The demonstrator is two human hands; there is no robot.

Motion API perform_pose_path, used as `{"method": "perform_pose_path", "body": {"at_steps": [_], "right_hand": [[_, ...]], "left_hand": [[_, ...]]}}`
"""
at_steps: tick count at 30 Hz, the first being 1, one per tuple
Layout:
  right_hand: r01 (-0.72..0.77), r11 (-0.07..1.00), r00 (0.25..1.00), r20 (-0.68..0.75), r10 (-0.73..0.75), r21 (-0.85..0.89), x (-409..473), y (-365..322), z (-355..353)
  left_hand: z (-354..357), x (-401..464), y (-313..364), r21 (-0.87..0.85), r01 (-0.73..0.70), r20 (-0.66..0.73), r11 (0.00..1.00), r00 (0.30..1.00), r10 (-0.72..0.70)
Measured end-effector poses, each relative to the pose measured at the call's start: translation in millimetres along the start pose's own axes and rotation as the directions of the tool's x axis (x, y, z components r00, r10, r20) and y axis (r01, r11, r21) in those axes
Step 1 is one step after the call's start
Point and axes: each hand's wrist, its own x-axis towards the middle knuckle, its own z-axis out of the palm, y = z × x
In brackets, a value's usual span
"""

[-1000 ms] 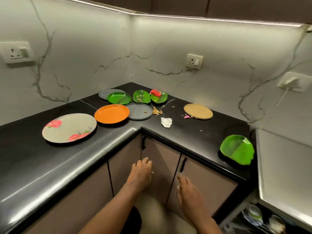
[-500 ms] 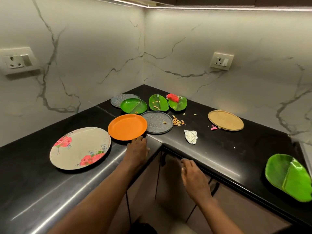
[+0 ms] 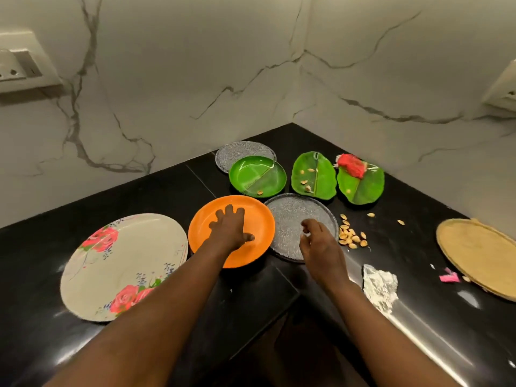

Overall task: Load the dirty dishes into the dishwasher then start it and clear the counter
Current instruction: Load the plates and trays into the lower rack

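Reaching over the orange plate (image 3: pixel 251 241), the left hand (image 3: pixel 229 231) spreads its fingers (image 3: pixel 229 210) directly above it — the right hand (image 3: pixel 318 241), loosely curled and empty, hovers just beside that plate.

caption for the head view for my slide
Left hand spread on round orange plate, right hand over grey textured plate on black counter.

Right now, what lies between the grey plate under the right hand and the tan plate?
In the head view, a heap of nut shells on bare black counter separates grey plate from tan plate.
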Motion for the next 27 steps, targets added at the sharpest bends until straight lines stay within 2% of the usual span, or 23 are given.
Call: {"method": "perform_pose_path", "body": {"at_steps": [4, 7, 9, 12, 15, 19, 22, 25, 27], "right_hand": [[0.052, 0.999, 0.999, 0.009, -0.052, 0.005, 73.5, 13.4, 14.3], [-0.003, 0.999, 1.000, 0.017, 0.002, 0.047, 133.4, 9.7, 34.6], [-0.063, 0.997, 0.997, 0.039, 0.061, 0.043, 171.3, 0.8, 50.7], [-0.062, 0.994, 0.998, 0.026, 0.065, -0.093, 214.4, -12.2, 73.5], [-0.174, 0.968, 0.985, -0.010, 0.175, -0.181, 243.2, -15.8, 88.7], [-0.257, 0.947, 0.956, 0.097, 0.278, -0.191, 265.1, -18.3, 106.6], [-0.333, 0.926, 0.934, 0.075, 0.350, -0.177, 276.1, -26.5, 109.4], [-0.306, 0.918, 0.943, 0.056, 0.329, -0.251, 277.5, -24.0, 114.3], [-0.307, 0.900, 0.926, 0.120, 0.357, -0.308, 279.3, -18.5, 113.1]], "left_hand": [[-1.1, 32.9, -9.9, -0.029, 0.066, 0.160, 0.997, 0.985, -0.061], [-2.0, 42.8, -10.2, -0.070, 0.111, 0.198, 0.991, 0.976, -0.095], [-1.6, 43.5, -8.4, -0.100, 0.143, 0.203, 0.985, 0.972, -0.120], [-2.8, 44.3, -5.3, -0.117, 0.170, 0.195, 0.978, 0.970, -0.145], [-4.4, 46.4, -1.8, -0.125, 0.193, 0.197, 0.973, 0.966, -0.166], [-5.0, 46.4, -0.2, -0.148, 0.217, 0.180, 0.965, 0.965, -0.190], [-5.1, 47.4, 0.1, -0.147, 0.224, 0.174, 0.964, 0.965, -0.197], [-5.2, 47.4, 1.2, -0.145, 0.222, 0.185, 0.964, 0.963, -0.194], [-6.3, 48.3, 0.9, -0.153, 0.222, 0.187, 0.963, 0.963, -0.193]]}}
